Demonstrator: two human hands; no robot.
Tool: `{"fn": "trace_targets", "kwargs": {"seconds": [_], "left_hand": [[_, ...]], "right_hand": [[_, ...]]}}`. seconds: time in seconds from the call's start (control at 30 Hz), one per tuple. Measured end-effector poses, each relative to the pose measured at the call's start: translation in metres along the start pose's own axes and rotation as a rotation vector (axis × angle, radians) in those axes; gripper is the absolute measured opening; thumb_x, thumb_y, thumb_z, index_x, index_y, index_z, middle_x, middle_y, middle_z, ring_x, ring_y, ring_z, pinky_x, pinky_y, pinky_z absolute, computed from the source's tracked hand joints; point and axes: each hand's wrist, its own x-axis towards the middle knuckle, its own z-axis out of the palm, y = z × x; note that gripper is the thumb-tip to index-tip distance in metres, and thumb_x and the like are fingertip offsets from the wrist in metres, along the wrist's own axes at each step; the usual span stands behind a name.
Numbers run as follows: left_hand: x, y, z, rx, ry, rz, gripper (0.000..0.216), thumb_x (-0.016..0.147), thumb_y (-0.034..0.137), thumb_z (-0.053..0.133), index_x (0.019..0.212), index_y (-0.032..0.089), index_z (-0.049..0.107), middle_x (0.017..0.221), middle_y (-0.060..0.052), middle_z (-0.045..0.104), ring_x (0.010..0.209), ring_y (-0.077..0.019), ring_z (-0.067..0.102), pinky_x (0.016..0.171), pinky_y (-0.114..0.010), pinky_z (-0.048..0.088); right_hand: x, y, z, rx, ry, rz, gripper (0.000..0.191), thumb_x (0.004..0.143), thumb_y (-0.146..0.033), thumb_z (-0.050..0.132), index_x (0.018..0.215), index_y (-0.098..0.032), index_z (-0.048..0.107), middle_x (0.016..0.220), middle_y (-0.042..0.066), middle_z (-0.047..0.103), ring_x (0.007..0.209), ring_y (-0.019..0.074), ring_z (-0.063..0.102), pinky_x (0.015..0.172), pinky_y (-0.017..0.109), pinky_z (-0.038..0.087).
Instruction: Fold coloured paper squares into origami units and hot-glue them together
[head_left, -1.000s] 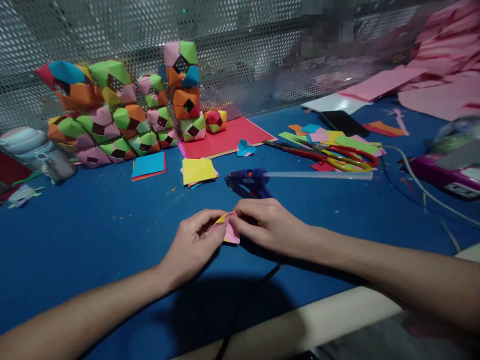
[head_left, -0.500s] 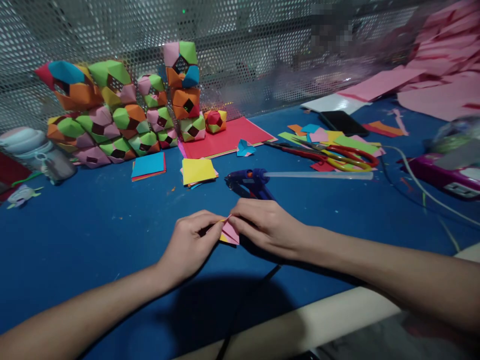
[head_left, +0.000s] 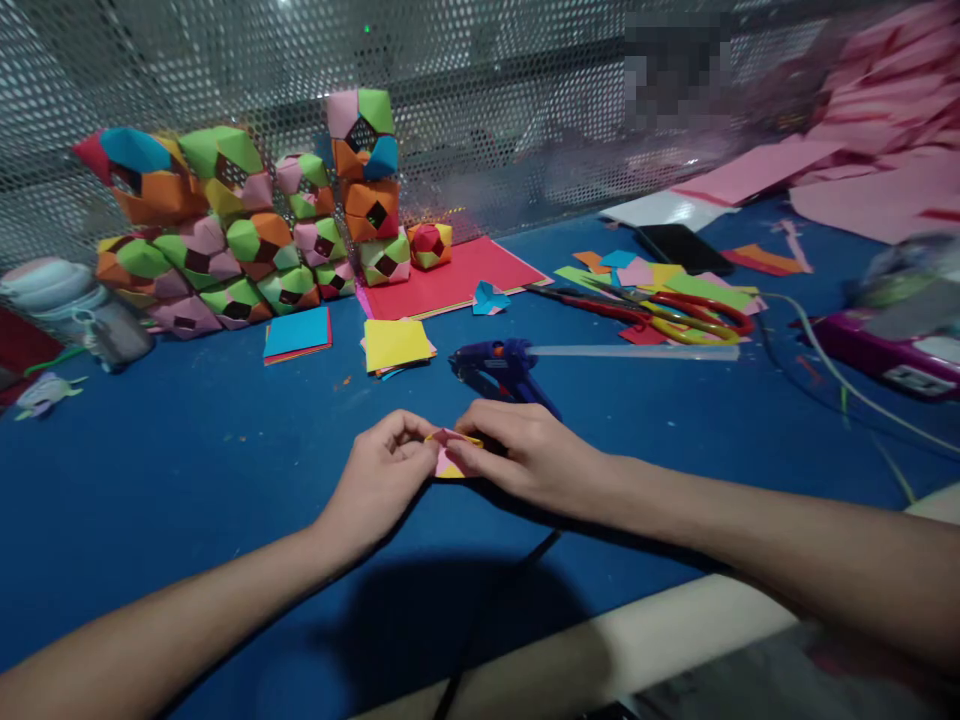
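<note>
Between my two hands is a small folded piece of pink and yellow paper (head_left: 448,464). My left hand (head_left: 382,480) pinches its left side between thumb and fingers. The right side is gripped by my right hand (head_left: 532,452), its thumb lying over the pink face. Just beyond my right hand lies a blue hot glue gun (head_left: 496,362) with a long clear glue stick (head_left: 630,352) out of its back. A stack of yellow paper squares (head_left: 395,344) and one of blue squares (head_left: 298,332) lie beyond my left hand.
Stacked folded-paper blocks (head_left: 259,240) stand against a perforated metal panel (head_left: 480,120). Scissors (head_left: 690,315), paper scraps (head_left: 636,270) and a black phone (head_left: 684,248) lie at right, near a white cord (head_left: 825,360). A bottle (head_left: 97,320) is at left.
The folded paper has turned between my fingers and shows a wider pink face with a raised fold. My right thumb has moved onto it; both hands remain in nearly the same place.
</note>
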Motion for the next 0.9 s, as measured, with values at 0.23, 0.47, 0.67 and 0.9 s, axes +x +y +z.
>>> {"fn": "trace_targets", "kwargs": {"seconds": [0.23,0.47,0.67,0.9], "left_hand": [[-0.0005,0.0003,0.0022,0.06,-0.071,0.012,0.009,0.075,0.021,0.058,0.077,0.016,0.052,0.062,0.005,0.053,0.057,-0.0061,0.046,0.053,-0.017,0.034],[0.0033,-0.0061,-0.0002,-0.095,0.048,0.004,0.016,0.072,0.022,0.062,0.068,0.016,0.047,0.066,0.002,0.056,0.062,-0.0087,0.051,0.057,-0.02,0.038],[0.0024,-0.0031,0.0,-0.162,0.02,-0.036,0.015,0.072,0.019,0.063,0.077,0.016,0.05,0.071,0.003,0.057,0.063,-0.0079,0.051,0.059,-0.02,0.04],[0.0011,-0.0003,-0.0019,0.021,-0.014,0.053,0.017,0.078,0.032,0.061,0.08,0.015,0.065,0.077,-0.002,0.063,0.072,-0.0113,0.054,0.067,-0.023,0.042]], "right_hand": [[-0.0007,0.0056,0.0011,-0.01,0.042,-0.079,0.019,0.089,-0.021,0.05,0.076,-0.012,0.061,0.066,0.003,0.06,0.057,0.0096,0.052,0.053,0.02,0.037],[0.0019,-0.0028,-0.0025,0.055,0.025,-0.037,0.021,0.089,-0.029,0.052,0.085,-0.011,0.062,0.076,0.005,0.061,0.066,0.0116,0.054,0.06,0.023,0.042],[0.0035,-0.0015,-0.0024,0.046,0.145,-0.076,0.014,0.088,-0.015,0.049,0.08,-0.012,0.06,0.072,0.004,0.062,0.064,0.0103,0.056,0.058,0.021,0.042],[0.0024,-0.0016,-0.0038,0.073,0.098,-0.081,0.014,0.088,-0.017,0.051,0.085,-0.011,0.063,0.077,0.006,0.065,0.068,0.0111,0.059,0.062,0.022,0.044]]}}
